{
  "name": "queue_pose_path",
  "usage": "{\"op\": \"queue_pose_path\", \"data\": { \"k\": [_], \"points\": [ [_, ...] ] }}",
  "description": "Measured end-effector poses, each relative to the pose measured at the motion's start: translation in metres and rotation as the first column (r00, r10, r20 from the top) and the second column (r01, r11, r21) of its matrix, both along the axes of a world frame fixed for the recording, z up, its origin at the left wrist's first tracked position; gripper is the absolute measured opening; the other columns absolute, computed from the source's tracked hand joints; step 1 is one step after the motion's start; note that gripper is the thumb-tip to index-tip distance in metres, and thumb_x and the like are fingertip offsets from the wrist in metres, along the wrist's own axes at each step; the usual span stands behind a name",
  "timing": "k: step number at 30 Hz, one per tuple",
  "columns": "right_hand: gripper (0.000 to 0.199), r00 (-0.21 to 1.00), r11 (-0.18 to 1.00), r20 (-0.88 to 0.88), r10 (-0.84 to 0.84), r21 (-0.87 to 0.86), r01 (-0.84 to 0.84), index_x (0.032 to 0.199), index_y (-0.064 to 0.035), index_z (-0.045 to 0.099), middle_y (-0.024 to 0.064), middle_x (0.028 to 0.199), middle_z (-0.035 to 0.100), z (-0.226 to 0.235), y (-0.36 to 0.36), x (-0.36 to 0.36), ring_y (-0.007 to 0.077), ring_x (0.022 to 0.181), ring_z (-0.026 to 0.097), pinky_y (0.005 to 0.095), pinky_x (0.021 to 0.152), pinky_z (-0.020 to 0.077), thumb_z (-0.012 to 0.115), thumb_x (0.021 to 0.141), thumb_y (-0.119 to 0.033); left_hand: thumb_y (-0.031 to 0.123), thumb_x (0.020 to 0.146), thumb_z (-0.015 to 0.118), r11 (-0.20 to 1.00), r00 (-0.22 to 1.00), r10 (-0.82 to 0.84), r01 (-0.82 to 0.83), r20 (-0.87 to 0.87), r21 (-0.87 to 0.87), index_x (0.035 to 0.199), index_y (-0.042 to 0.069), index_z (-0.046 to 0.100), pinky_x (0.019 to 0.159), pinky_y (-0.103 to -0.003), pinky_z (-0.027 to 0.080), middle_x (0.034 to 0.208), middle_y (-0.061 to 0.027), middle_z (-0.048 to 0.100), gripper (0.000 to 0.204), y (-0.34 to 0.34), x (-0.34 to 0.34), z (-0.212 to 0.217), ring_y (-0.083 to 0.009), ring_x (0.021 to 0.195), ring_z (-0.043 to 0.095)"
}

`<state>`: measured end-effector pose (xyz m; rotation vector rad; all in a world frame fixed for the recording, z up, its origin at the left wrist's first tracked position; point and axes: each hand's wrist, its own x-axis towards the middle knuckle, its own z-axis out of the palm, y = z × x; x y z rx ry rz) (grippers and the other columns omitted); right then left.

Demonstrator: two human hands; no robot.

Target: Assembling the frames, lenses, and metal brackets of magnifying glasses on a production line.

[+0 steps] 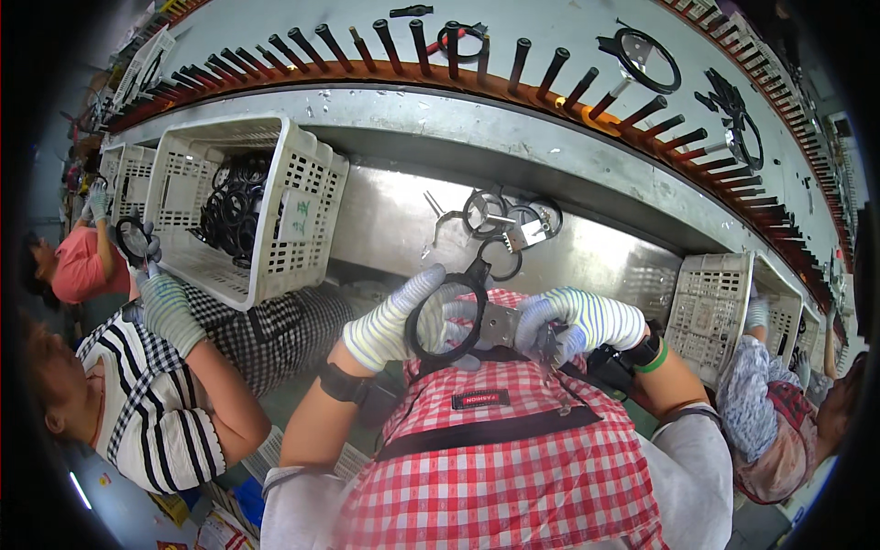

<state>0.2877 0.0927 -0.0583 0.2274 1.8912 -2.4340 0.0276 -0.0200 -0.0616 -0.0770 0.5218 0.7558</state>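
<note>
My left hand, in a striped glove, is closed on the side of a black ring-shaped frame, with fingers showing through its opening. A flat metal plate with small holes lies between my hands, beside the ring. My right hand, gloved too, is closed near the plate's right edge. Under its fingertips is a small dark metallic piece whose kind I cannot make out. Beyond my hands, several black rings and metal brackets lie on the metal bench.
A white crate full of black rings stands at the left, another white crate at the right. Black-handled tools line a rack behind the bench. A co-worker's gloved hand holds a ring at the left; another person sits at the right.
</note>
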Motion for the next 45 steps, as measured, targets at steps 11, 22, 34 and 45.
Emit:
{"op": "queue_pose_path", "data": {
  "k": [11,22,34,45],
  "points": [
    [0.023,0.975,0.983,0.221,-0.037,-0.165,0.075,0.095,-0.0029,0.067,0.0061,0.098,0.064,0.023,-0.024,-0.008,0.0163,0.095,0.06,0.0294,0.085,0.0476,0.077,0.076,-0.01,0.046,0.087,0.063,0.999,0.975,0.049,-0.044,-0.218,0.028,0.13,0.001,0.049,0.1,-0.043,0.043,0.125,-0.0163,0.055,0.064,-0.015,-0.008,-0.009,-0.0275,0.112,0.055],
    [0.027,0.891,0.953,0.406,-0.202,0.29,0.084,0.084,0.0021,0.068,0.0055,0.072,0.065,-0.003,0.025,-0.053,0.0098,0.069,0.058,0.0276,0.063,0.0455,0.072,0.079,-0.024,0.054,0.087,0.057,0.989,0.955,0.139,-0.149,-0.261,-0.02,0.123,0.008,0.054,0.086,-0.048,0.052,0.112,-0.0116,0.063,0.058,0.035,0.02,-0.038,-0.0236,0.102,0.062],
    [0.053,0.872,0.952,0.451,-0.192,0.3,0.054,0.084,0.0009,0.072,0.012,0.07,0.067,0.0,0.054,-0.042,0.0205,0.067,0.063,0.0344,0.064,0.0479,0.07,0.074,-0.051,0.05,0.091,0.05,0.977,0.927,0.198,-0.213,-0.318,-0.016,0.126,0.009,0.052,0.088,-0.054,0.051,0.117,-0.0099,0.062,0.054,0.058,0.059,-0.035,-0.0276,0.103,0.063],
    [0.046,0.881,0.952,0.388,-0.27,0.245,0.184,0.087,0.0046,0.069,0.0143,0.071,0.066,0.003,0.055,-0.029,0.0204,0.067,0.063,0.0309,0.063,0.0492,0.072,0.077,-0.04,0.048,0.093,0.048,0.987,0.906,0.151,-0.118,-0.396,0.107,0.122,0.008,0.055,0.087,-0.039,0.051,0.109,-0.0089,0.065,0.05,0.066,0.069,-0.033,-0.0214,0.098,0.064]
  ]
}}
